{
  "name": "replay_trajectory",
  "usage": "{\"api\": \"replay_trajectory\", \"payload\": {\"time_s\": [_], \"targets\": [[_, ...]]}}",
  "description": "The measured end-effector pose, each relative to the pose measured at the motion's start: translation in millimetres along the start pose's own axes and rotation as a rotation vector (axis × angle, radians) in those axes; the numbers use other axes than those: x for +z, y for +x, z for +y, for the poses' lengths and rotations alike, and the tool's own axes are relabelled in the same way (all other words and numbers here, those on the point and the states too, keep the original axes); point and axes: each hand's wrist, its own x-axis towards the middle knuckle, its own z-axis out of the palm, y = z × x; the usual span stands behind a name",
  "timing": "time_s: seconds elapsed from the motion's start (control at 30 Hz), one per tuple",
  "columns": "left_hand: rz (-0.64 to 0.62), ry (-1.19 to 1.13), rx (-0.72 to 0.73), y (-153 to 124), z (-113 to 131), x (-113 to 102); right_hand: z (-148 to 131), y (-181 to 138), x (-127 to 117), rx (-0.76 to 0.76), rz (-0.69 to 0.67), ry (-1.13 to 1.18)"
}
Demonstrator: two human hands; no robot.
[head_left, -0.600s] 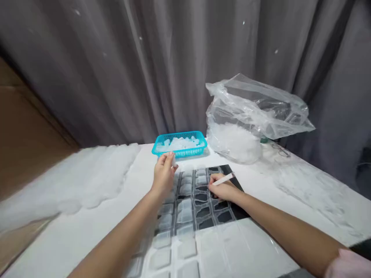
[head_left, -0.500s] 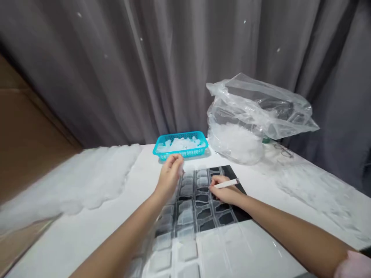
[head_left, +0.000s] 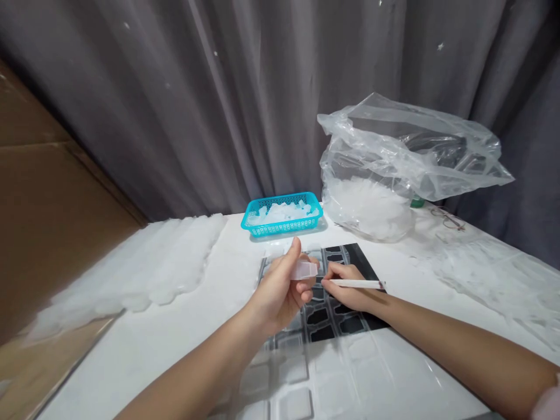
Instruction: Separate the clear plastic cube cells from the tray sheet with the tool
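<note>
My left hand (head_left: 282, 286) is closed around a small translucent plastic piece (head_left: 305, 270), its end showing past the thumb. Close beside it, my right hand (head_left: 350, 287) grips a slim white pen-like stick (head_left: 356, 284) with a dark back end. The stick's tip is hidden at the fingertips. Both hands are over a clear moulded plastic tray (head_left: 297, 403) with rows of pockets. Under the tray's far part lies a black board (head_left: 366, 268). The left hand covers several of the pockets.
A blue basket (head_left: 284, 226) of small translucent pieces stands behind the tray. At the back right is a clear bag (head_left: 371, 207) of white pieces. White padded material (head_left: 161, 262) lies left, near a cardboard box (head_left: 52, 221). More clear plastic (head_left: 494, 280) lies right.
My left hand has moved right, closer to the right hand, and turned so the translucent piece shows. The stick has tilted to nearly level. The view has shifted slightly.
</note>
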Motion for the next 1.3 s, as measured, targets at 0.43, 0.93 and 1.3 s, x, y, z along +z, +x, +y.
{"api": "replay_trajectory", "payload": {"time_s": [0.43,0.93,1.3], "targets": [[-0.129,0.023,0.106,-17,-4,7,0,6,-3,0.099,0.018,0.261],[0.000,0.217,0.140,10,-29,0,-52,-25,-40,-0.182,0.049,0.599],[0.008,0.249,0.155,12,-31,-1,-44,-23,-40,-0.187,0.086,0.437]]}}
